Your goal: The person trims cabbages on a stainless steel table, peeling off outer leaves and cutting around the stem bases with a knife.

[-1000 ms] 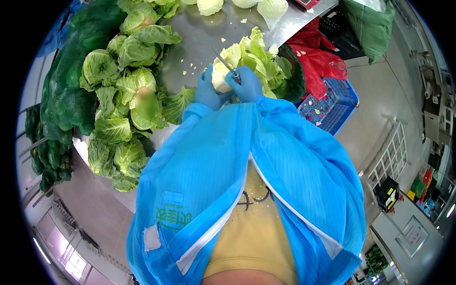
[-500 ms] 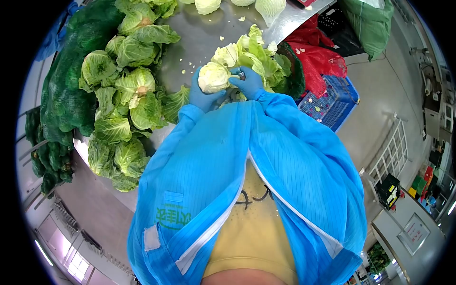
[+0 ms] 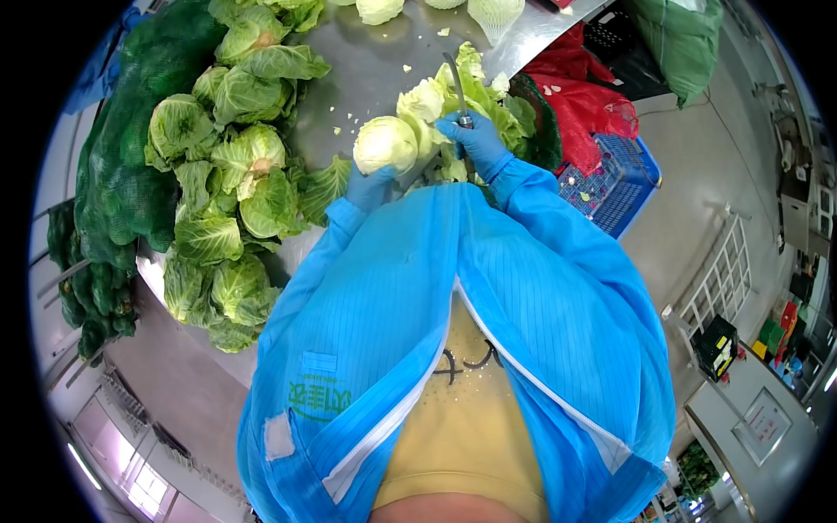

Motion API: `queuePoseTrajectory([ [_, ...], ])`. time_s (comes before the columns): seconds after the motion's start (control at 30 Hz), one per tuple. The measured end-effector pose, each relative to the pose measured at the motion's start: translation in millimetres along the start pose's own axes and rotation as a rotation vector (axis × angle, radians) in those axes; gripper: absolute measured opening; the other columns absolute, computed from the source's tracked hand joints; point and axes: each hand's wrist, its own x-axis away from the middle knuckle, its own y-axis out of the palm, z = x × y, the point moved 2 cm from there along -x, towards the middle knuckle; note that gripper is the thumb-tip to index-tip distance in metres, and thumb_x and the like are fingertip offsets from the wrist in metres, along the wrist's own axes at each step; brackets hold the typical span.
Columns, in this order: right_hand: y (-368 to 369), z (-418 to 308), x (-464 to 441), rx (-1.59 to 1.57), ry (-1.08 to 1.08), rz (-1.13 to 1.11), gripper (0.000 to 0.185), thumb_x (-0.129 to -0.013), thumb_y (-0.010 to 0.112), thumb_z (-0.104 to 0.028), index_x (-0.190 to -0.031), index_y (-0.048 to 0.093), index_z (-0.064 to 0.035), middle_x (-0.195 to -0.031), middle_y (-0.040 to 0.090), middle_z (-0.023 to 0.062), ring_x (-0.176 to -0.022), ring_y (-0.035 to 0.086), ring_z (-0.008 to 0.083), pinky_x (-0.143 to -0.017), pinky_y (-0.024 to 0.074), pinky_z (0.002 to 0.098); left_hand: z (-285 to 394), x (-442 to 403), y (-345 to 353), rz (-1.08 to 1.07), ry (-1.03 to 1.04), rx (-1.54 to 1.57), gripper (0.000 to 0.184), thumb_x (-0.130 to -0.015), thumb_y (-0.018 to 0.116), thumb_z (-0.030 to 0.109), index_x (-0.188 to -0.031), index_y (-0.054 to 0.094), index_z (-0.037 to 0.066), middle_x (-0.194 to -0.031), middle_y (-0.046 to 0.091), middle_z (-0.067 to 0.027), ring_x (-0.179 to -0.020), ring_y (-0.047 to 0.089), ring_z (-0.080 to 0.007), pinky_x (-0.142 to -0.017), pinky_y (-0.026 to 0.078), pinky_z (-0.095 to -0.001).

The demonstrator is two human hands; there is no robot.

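A pale, trimmed cabbage rests in my left hand, whose blue-gloved fingers are cupped under its near side and partly hidden by it. To the right, my right hand, also gloved in blue, is wrapped round the handle of a knife. The thin, slightly curved blade points up and away from me, apart from the cabbage. Loose pale green leaves lie between and beyond my hands, some close against the cabbage.
Untrimmed green cabbages are heaped along the left of the metal table, beside a green mesh sack. Several pale cabbages sit at the far edge. A blue crate and red mesh bag are to the right.
My right hand has moved right, away from the cabbage, and the knife blade now points upward. The cabbage has shifted slightly left in my left hand, showing more of its surface.
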Motion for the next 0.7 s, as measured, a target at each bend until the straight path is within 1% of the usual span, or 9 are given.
queuePoseTrajectory([
  [0.1, -15, 4, -6, 0.180, -0.047, 0.191, 0.027, -0.070, 0.074, -0.021, -0.089, 0.061, -0.0057, -0.069, 0.053, 0.0005, -0.055, 0.051, 0.0117, -0.049, 0.0440, 0.0267, 12, 11, 10, -0.090, -0.117, 0.187, 0.086, -0.068, 0.078, 0.017, -0.138, 0.028, 0.009, -0.133, 0.043, -0.0087, -0.121, 0.045, -0.0242, -0.104, 0.037, -0.0383],
  [0.17, -18, -3, 1, 0.801, -0.464, 0.380, 0.035, -0.071, 0.074, -0.023, -0.100, 0.063, -0.0062, -0.079, 0.053, 0.0031, -0.065, 0.050, 0.0123, -0.059, 0.0437, 0.0265, 23, 15, 22, -0.146, -0.168, 0.264, 0.089, -0.068, 0.079, 0.023, -0.139, 0.026, 0.010, -0.136, 0.041, -0.0082, -0.124, 0.042, -0.0245, -0.107, 0.033, -0.0386],
  [0.3, 13, -29, 20, 0.625, -0.663, 0.287, 0.045, -0.070, 0.075, -0.026, -0.108, 0.061, -0.0057, -0.089, 0.052, 0.0029, -0.075, 0.052, 0.0133, -0.068, 0.0447, 0.0259, 37, 18, 54, -0.232, -0.229, 0.274, 0.095, -0.066, 0.080, 0.033, -0.140, 0.025, 0.011, -0.140, 0.036, -0.0085, -0.127, 0.037, -0.0247, -0.110, 0.028, -0.0386],
  [0.47, 32, -37, 30, -0.036, -0.153, -0.275, 0.047, -0.077, 0.071, -0.034, -0.113, 0.056, -0.0071, -0.089, 0.058, 0.0000, -0.072, 0.050, 0.0066, -0.065, 0.0417, 0.0207, 41, 9, 70, -0.183, -0.214, 0.207, 0.094, -0.065, 0.081, 0.033, -0.138, 0.028, 0.010, -0.138, 0.037, -0.0111, -0.126, 0.040, -0.0248, -0.107, 0.033, -0.0385],
  [0.53, 10, -14, 11, -0.193, -0.028, -0.357, 0.049, -0.080, 0.068, -0.037, -0.117, 0.054, -0.0081, -0.096, 0.059, 0.0020, -0.072, 0.051, 0.0075, -0.065, 0.0425, 0.0212, 55, 13, 77, -0.161, 0.114, -0.429, 0.091, -0.062, 0.082, 0.031, -0.134, 0.031, 0.008, -0.131, 0.042, -0.0129, -0.117, 0.047, -0.0229, -0.098, 0.040, -0.0371],
  [0.57, 3, -2, 4, -0.351, 0.101, -0.434, 0.050, -0.083, 0.064, -0.039, -0.122, 0.052, -0.0090, -0.104, 0.061, 0.0039, -0.073, 0.052, 0.0084, -0.066, 0.0432, 0.0216, 62, 11, 72, -0.161, 0.116, -0.431, 0.091, -0.062, 0.082, 0.031, -0.134, 0.031, 0.008, -0.131, 0.042, -0.0129, -0.117, 0.047, -0.0229, -0.098, 0.040, -0.0371],
  [0.63, 9, 0, 7, -0.412, 0.149, -0.463, 0.053, -0.087, 0.058, -0.044, -0.126, 0.048, -0.0089, -0.115, 0.060, 0.0078, -0.081, 0.059, 0.0146, -0.071, 0.0486, 0.0271, 78, 9, 61, -0.050, 0.121, -1.158, 0.106, -0.060, 0.086, 0.023, -0.141, 0.020, 0.006, -0.125, 0.047, -0.0119, -0.113, 0.049, -0.0209, -0.098, 0.039, -0.0347],
  [0.67, 23, -5, 15, -0.534, 0.232, -0.352, 0.053, -0.086, 0.058, -0.045, -0.123, 0.050, -0.0078, -0.114, 0.061, 0.0085, -0.083, 0.061, 0.0170, -0.073, 0.0504, 0.0303, 81, 11, 71, -0.059, 0.406, -1.141, 0.107, -0.058, 0.086, 0.016, -0.141, 0.020, 0.007, -0.119, 0.048, -0.0107, -0.106, 0.052, -0.0205, -0.097, 0.040, -0.0354],
  [0.7, 35, -12, 23, -0.653, 0.313, -0.243, 0.053, -0.086, 0.058, -0.046, -0.121, 0.051, -0.0066, -0.113, 0.062, 0.0092, -0.085, 0.063, 0.0194, -0.074, 0.0522, 0.0335, 79, 10, 82, -0.053, 0.410, -1.141, 0.107, -0.058, 0.086, 0.016, -0.141, 0.020, 0.007, -0.119, 0.048, -0.0107, -0.106, 0.052, -0.0205, -0.097, 0.040, -0.0354],
])
